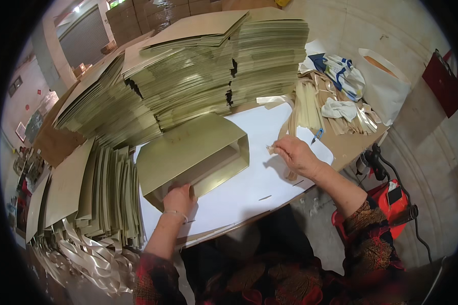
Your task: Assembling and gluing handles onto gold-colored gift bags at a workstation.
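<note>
An opened gold paper bag (192, 150) lies on its side on a white sheet (267, 183), its mouth towards me. My left hand (178, 199) reaches into the mouth at the lower left, the fingers partly hidden inside; whether they grip the paper I cannot tell. My right hand (294, 155) is right of the bag, apart from it, with a small beige piece of ribbon or tape pinched between thumb and fingertips. Blue thread snips (318, 135) lie just beyond that hand. Beige ribbon strips (309, 103) are bundled behind them.
Tall stacks of flat gold bags (198, 72) stand along the back. More gold bags with satin ribbon handles (95, 198) lean at the left. A white paper bag (387, 85) and crumpled plastic bag (343, 74) are at the back right. A hair dryer (376, 162) hangs beside the table's right edge.
</note>
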Tool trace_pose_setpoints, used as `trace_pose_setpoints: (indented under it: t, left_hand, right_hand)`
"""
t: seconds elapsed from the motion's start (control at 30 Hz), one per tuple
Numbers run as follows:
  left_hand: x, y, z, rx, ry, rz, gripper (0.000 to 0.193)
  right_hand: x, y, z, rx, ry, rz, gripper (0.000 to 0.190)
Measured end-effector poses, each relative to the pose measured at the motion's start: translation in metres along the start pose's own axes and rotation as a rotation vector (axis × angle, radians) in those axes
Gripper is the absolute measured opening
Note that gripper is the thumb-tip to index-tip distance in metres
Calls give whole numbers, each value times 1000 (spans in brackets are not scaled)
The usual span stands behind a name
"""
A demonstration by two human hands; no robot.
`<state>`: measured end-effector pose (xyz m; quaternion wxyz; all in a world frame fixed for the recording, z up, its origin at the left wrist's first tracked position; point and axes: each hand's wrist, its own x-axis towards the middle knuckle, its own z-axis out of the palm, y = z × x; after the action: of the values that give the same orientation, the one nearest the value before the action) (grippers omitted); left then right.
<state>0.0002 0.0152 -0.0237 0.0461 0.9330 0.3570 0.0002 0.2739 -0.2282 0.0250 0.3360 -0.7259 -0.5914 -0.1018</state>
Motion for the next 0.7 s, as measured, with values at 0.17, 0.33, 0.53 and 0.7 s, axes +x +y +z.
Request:
trace_pose_setpoints:
  t: [0.17,0.33,0.53,0.7]
  left_hand:
    - [19,-17,0,-121,-76,123,51]
    - [25,-5,-16,-161,-199,29,55]
    - [33,1,-25,-179,-363,-30,53]
    - [35,-11,-8,-385,-330,-104,53]
  right_hand:
    - [8,-47,27,238,20,6,14]
    - [-3,-7,50,151,-328,283,16]
    - [-1,7,47,410,-442,468,16]
    - [10,-5,44,486,-624,531,14]
